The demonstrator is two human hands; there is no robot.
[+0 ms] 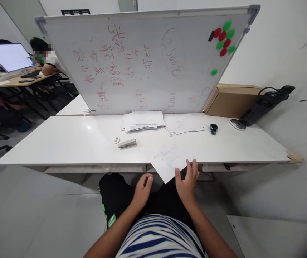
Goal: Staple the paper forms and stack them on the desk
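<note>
A white sheet of paper [166, 163] with faint lines of writing lies at a slant on the desk, one corner hanging past the front edge. My right hand [187, 182] is at the sheet's lower right edge, thumb and fingers spread, fingertips touching or close to the paper. To the left of that corner, my left hand [143, 190] hovers over my lap with its fingers curled in; nothing shows in it. Beyond the sheet are a thick stack of papers [144, 120] and a thinner pile [184, 124]. A beige stapler [127, 143] rests left of the sheet.
Beside the stapler is a small white object [116, 140]. A whiteboard [148, 71] with red writing and magnets stands along the back. To the right are a dark watch [213, 128], a mouse [237, 124], a black bottle [263, 105] and a cardboard box [231, 101]. A person sits far left.
</note>
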